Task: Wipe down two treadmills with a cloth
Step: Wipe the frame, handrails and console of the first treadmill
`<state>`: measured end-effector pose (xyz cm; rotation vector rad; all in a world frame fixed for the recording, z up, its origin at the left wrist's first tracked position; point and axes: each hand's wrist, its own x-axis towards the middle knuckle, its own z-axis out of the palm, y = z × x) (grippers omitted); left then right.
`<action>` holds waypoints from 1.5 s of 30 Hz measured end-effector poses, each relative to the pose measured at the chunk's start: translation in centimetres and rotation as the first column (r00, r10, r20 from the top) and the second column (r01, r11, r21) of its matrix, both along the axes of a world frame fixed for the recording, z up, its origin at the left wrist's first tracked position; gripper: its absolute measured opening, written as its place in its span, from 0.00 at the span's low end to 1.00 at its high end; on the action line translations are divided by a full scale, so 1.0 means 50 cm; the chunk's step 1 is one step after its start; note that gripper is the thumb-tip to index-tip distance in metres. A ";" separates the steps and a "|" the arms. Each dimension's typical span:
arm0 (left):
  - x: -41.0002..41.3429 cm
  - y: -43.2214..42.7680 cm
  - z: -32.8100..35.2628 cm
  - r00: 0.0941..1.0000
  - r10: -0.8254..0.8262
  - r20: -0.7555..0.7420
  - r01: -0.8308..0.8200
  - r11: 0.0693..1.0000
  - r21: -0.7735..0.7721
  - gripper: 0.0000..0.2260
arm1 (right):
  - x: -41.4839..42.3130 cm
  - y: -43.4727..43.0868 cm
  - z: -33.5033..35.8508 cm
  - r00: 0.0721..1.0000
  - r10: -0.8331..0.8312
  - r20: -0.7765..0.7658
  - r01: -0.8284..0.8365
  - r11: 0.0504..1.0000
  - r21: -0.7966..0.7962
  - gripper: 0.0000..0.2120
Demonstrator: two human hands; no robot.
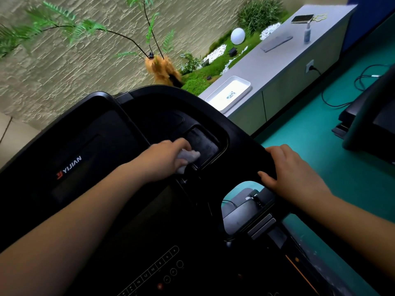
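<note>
The black treadmill (pixel 102 167) fills the frame from 6 to 10 o'clock, and its console is presented face-on so that every panel can be reached with an arm. A grey counter (pixel 277 60) runs from the centre out to 1 o'clock, well apart from the work, and a white tray (pixel 228 94) is set on its near end. At 3 o'clock a second dark machine (pixel 376 120) is cut by the frame edge. It is judged to be the other treadmill, left for afterwards. The right hand (pixel 292 171) is placed toward 4 o'clock on the console's right rim. Its fingers are curled over the edge and the thumb is tucked against the underside, apparently to steady the body while the other arm works. The left hand (pixel 168 154) is reached to the centre of the frame, where a recessed pocket (pixel 203 144) is sunk into the console. The white cloth (pixel 189 157) is bunched and pinched between the thumb and curled fingers, and is pressed against the pocket's near edge at 9 o'clock of it, so that the corner can be wiped.
</note>
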<state>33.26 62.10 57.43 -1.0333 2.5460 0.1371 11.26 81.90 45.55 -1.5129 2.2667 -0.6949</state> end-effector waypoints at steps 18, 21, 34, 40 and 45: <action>-0.020 0.041 -0.069 0.931 -0.251 0.266 0.292 0.948 -0.127 0.15 | 0.002 0.002 0.001 1.000 -0.005 -0.005 0.005 1.000 0.002 0.25; -0.045 0.025 -0.048 0.952 -0.118 0.282 0.109 0.993 0.047 0.10 | 0.001 0.003 0.003 1.000 -0.003 0.000 0.003 1.000 -0.001 0.25; 0.012 -0.009 -0.004 0.847 -0.346 0.403 0.415 0.905 -0.096 0.14 | 0.002 0.000 0.002 1.000 -0.004 0.002 0.004 1.000 0.006 0.25; -0.015 0.021 -0.033 0.879 -0.303 0.368 0.338 0.941 -0.032 0.12 | 0.001 0.002 0.002 1.000 -0.008 -0.004 0.008 1.000 0.005 0.26; -0.028 -0.021 0.014 0.834 -0.331 0.442 0.343 0.938 0.055 0.13 | -0.002 0.001 0.001 1.000 0.004 -0.010 -0.004 1.000 0.014 0.25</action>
